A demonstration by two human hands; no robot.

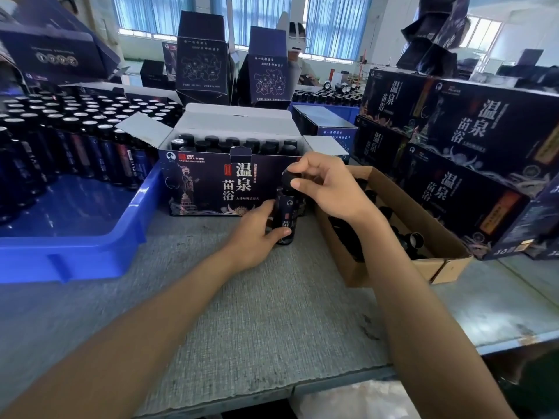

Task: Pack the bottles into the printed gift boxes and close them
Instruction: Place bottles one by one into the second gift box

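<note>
A dark printed bottle stands upright on the grey table just in front of the open printed gift box. My left hand grips the bottle's body from the left. My right hand pinches its black cap from above. The gift box has its flaps up and holds several capped bottles in rows.
A blue tray at the left holds many dark bottles. A brown carton with black caps sits at the right. Closed gift boxes are stacked at the right rear. A person stands behind upright boxes at the back.
</note>
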